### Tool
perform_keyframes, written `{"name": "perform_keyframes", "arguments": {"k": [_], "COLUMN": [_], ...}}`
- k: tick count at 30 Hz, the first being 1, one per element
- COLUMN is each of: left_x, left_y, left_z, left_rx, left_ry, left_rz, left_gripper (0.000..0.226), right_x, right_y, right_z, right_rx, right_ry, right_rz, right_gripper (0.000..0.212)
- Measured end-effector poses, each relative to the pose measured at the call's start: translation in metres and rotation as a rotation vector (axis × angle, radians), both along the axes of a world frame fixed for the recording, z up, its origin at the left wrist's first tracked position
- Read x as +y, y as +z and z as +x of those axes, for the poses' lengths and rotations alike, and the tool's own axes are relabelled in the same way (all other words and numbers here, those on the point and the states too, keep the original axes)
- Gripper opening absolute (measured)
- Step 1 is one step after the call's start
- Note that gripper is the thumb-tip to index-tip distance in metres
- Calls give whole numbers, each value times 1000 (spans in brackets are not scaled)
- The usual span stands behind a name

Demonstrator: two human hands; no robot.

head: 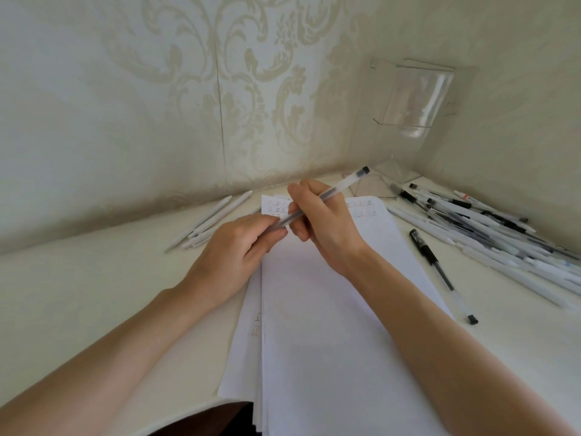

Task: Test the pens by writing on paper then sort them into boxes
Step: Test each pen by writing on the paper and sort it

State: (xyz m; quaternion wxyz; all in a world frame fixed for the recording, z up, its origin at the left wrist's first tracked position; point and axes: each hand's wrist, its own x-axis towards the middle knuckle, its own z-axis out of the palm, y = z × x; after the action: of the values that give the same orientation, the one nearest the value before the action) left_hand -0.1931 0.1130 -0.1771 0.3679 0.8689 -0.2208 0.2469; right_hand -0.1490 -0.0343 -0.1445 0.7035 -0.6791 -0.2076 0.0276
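Right hand (325, 225) grips a clear pen (330, 194) around the middle of its barrel, fingers curled over it, held above the far end of the paper (330, 325). Left hand (239, 247) pinches the pen's lower end between thumb and fingertips. The pen slants up to the right, its black-tipped end toward the corner; whether the lower end carries a cap cannot be told.

Paper: several white sheets stacked lengthwise on the table (94, 294), rows of small written characters across the far edge of the top sheet.

Right of the paper lies a single black pen (440, 272), apart from the rest. Beyond it, against the right wall, is a loose pile of pens (490, 228) — black, white and clear mixed. Left of the paper, a small group of white pens (213, 217) lies near the back wall.

A clear box (408, 121) stands upright in the corner.
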Motion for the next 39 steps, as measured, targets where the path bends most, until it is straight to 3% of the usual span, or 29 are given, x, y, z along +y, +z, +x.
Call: {"name": "perform_keyframes", "arguments": {"k": [5,7,10,13,16,19,21,23,26,28,30,34,36,39], "left_x": [-4,3,24,31,19,-1,-11,-16,-17,-18,-18,-16,-15,-13], "left_y": [2,2,-3,-6,-2,-3,-6,-9,-9,-8,-8,-3,-2,-3], "left_z": [2,5,13,15,10,3,-1,-3,-3,-4,-4,-6,-4,-1], "left_rx": [-51,-103,-92,102,-22,-63,24,92,110,90,57,52,22,-44], "left_ry": [158,325,688,880,682,298,72,-49,-60,-65,-20,90,69,73], "left_rz": [-68,-98,44,182,188,256,366,470,451,449,429,236,277,363], "left_gripper": [25,21,15,22,31,43,61,84,96,92,83,69,59,45], "right_x": [2,1,-15,-48,-89,-131,-148,-157,-157,-149,-136,-92,-74,-62], "right_y": [11,15,19,18,15,11,5,-6,-13,-5,5,12,3,-14], "right_z": [-3,-5,-5,-5,-7,-13,-18,-23,-24,-24,-23,-23,-18,-11], "right_rx": [57,123,158,115,-29,-111,4,128,50,-80,-261,-477,-547,-668], "right_ry": [159,187,5,-144,-426,-777,-791,-735,-758,-768,-626,-63,21,-43], "right_rz": [-60,-141,-176,-217,-452,-981,-1240,-1374,-1332,-1160,-995,-1050,-1046,-962], "right_gripper": [33,46,29,12,9,11,21,34,24,17,12,8,11,19]}}
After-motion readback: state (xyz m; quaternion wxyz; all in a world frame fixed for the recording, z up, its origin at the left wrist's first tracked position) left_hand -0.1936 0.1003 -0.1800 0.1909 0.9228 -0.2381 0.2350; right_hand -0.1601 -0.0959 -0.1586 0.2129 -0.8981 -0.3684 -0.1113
